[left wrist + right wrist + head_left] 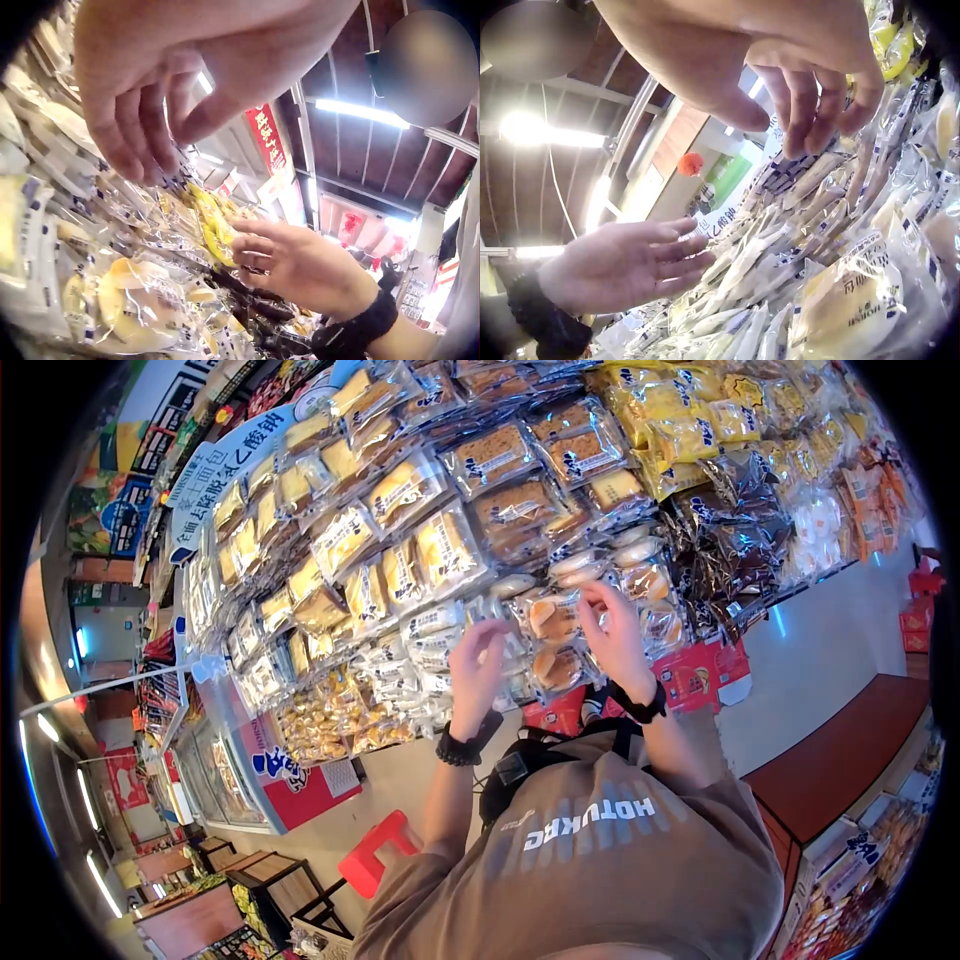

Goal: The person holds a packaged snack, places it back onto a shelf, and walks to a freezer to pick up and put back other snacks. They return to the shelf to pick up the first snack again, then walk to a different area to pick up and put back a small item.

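Both hands hover over a wide display of clear-wrapped breads, holding nothing. The left hand [478, 668] is above the white-wrapped packets [428, 650] at the front edge, its fingers loosely bent in the left wrist view. To its right, the right hand [615, 645] is near the packaged round buns [553, 618], its fingertips overlapping them in the head view. Its fingers hang loosely curved in the right wrist view, where a wrapped bread [847, 300] lies below. The hands are apart, palms turned partly toward each other. A dark band [462, 748] circles the left wrist.
Wrapped sliced breads [405, 490] rise behind the hands, with yellow packets [680, 425] and dark brown packets [730, 520] toward the right. A blue-and-white sign [225, 470] stands at the back left. A red stool [380, 855] and a brown bench [840, 760] flank the person.
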`<state>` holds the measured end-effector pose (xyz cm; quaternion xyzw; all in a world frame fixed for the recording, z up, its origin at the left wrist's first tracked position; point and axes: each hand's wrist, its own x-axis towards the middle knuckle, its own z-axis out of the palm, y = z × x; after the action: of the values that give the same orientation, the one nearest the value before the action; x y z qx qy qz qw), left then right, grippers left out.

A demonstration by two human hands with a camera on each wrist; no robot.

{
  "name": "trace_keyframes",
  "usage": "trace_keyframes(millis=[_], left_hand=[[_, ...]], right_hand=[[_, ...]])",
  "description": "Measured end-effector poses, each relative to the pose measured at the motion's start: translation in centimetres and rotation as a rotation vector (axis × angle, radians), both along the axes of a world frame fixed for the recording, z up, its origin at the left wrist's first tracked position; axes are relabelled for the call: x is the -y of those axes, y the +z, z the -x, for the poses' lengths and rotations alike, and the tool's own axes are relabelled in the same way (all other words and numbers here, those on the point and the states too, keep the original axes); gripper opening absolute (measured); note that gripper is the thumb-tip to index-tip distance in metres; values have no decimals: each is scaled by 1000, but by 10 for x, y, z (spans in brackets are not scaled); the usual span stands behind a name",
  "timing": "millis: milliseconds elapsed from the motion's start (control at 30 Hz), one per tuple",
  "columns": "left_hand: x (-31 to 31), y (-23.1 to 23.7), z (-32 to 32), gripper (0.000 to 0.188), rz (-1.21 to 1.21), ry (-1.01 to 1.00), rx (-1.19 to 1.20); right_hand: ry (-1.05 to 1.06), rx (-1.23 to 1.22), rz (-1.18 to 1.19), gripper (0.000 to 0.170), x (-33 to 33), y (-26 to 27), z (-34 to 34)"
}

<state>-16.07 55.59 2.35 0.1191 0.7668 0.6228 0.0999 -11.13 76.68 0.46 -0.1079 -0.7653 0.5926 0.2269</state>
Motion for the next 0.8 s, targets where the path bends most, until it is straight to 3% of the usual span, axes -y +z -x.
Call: trace_keyframes(millis=[200,300,533,733,800], left_hand=[[70,12,-26,18,-2,146,109],[112,3,-39,20,33,148,5],[192,-26,-92,20,-30,336,-8],[259,-32,-134,21,-42,529,-16],[278,-23,-153,21,-51,589,-10]], right_hand=[[22,56,-84,24,40,4,-34],[124,121,41,24,71,3,-40],[545,196,-80,20,145,3,-41],[735,305,-264,22,204,15,-40],[807,228,-275,22,227,5,-40]])
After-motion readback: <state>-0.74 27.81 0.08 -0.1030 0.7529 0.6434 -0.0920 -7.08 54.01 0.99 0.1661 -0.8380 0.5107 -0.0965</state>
